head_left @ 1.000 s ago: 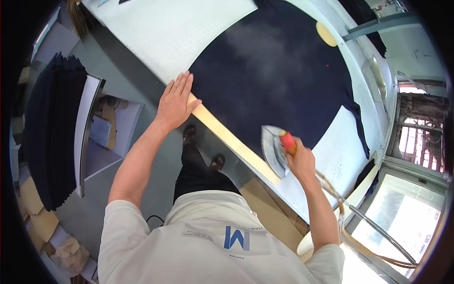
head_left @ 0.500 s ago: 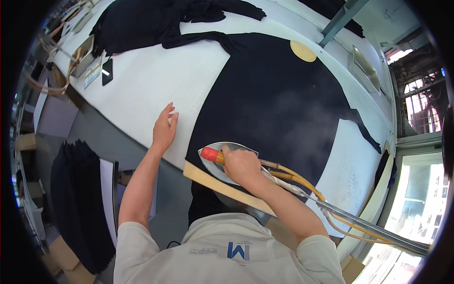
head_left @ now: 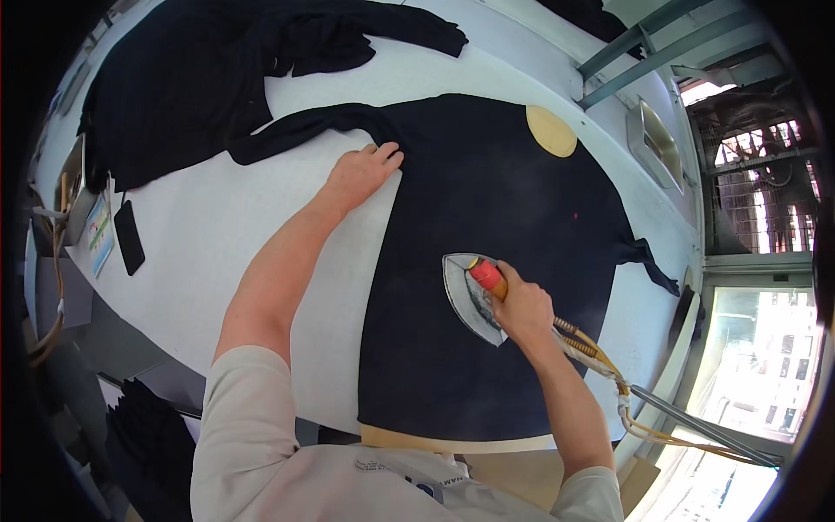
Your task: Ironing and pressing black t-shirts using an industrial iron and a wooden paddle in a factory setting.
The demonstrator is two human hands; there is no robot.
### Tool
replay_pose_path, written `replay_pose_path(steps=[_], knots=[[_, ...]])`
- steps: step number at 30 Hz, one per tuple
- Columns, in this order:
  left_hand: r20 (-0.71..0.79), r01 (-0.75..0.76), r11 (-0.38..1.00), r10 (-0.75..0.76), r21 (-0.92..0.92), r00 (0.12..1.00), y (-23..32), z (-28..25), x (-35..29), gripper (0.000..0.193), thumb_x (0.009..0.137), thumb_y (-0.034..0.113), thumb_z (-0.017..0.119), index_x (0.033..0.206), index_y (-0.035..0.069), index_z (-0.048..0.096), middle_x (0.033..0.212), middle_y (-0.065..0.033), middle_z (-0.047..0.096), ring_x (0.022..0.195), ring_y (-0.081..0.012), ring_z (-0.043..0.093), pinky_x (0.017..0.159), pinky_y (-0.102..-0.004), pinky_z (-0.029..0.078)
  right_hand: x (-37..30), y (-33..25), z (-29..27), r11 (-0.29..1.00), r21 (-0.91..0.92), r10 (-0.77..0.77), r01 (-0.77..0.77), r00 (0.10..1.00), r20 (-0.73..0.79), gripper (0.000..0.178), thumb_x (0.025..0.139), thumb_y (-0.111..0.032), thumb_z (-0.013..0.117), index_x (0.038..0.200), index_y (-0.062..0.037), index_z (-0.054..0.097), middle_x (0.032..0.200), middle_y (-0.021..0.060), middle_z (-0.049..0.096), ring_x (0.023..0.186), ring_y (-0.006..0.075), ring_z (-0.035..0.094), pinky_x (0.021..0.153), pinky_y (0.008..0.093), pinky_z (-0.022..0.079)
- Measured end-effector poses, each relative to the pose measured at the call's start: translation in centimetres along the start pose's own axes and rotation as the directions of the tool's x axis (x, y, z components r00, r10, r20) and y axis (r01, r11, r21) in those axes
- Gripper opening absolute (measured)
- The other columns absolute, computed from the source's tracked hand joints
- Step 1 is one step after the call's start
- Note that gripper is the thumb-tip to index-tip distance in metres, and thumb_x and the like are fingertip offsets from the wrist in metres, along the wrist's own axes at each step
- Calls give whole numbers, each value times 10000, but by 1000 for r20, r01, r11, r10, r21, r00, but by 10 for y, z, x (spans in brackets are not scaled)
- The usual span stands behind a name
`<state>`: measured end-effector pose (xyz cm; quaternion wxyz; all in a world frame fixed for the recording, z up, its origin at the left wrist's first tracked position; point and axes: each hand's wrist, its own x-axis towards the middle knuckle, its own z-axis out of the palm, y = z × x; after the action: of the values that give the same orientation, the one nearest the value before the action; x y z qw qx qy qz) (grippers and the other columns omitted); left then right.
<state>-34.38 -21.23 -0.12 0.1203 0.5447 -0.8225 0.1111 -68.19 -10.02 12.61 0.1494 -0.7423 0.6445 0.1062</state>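
Observation:
A dark navy sweater [head_left: 487, 200] lies flat on the white table, its body stretched over a tan board [head_left: 417, 439] that peeks out at the hem and the neck. My right hand [head_left: 526, 309] is closed around the red and tan handle of a steam iron [head_left: 465, 291], whose metal plate rests on the middle of the sweater. Hoses run from the iron past my right forearm. At the sweater's left underarm, my left hand [head_left: 364, 177] has its fingers bent onto the fabric edge where the left sleeve begins; the fingertips are partly hidden.
More dark garments [head_left: 183, 78] are heaped at the far left of the white table [head_left: 270, 226]. A phone [head_left: 129, 238] and a printed card lie near its left edge. At the far right sits a metal tray [head_left: 654, 143]. Another dark garment pile [head_left: 152, 444] hangs lower left.
The iron in my right hand has moved from the hem's left corner up and right onto the sweater's middle. My left hand has gone from open above the table to the underarm.

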Motion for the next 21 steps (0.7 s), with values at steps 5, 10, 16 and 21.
replay_pose_path(steps=[5, 10, 16, 21], knots=[[-26, -96, 995, 96, 2, 995, -23, 11, 15, 208, 837, 87, 672, 1043, 116, 658, 1136, 1, 631, 950, -175, 666, 698, -325, 584, 84, 2, -28, 999, -30, -32, 31, 998, -46, 565, 869, -222, 717, 1419, -154, 608, 966, 226, 759, 918, 414, 739, 887, 499, 581], [19, -50, 997, 52, -59, 998, -38, 5, -6, 259, 833, 168, 727, 1087, 136, 691, 1066, 15, 622, 934, -172, 668, 690, -323, 568, 154, -14, -39, 982, -29, -186, 184, 973, -139, 497, 885, -231, 728, 1366, -135, 652, 950, 212, 759, 907, 400, 735, 876, 489, 573], [116, 380, 924, -375, -27, 920, -44, 26, 57, 255, 960, 255, 666, 1170, 112, 685, 705, -98, 694, 639, -310, 697, 557, -424, 539, 180, -40, -43, 957, -43, -291, 288, 951, -102, 482, 877, -205, 744, 1342, -110, 660, 927, 203, 759, 890, 397, 734, 845, 473, 578], [146, 432, 899, -438, 72, 887, -46, 37, 85, 252, 977, 245, 655, 1190, 111, 645, 770, -92, 721, 722, -283, 723, 585, -413, 552, 176, -35, -36, 965, -33, -264, 261, 958, -114, 495, 866, -197, 760, 1340, -97, 659, 940, 201, 760, 888, 394, 734, 841, 469, 580]])
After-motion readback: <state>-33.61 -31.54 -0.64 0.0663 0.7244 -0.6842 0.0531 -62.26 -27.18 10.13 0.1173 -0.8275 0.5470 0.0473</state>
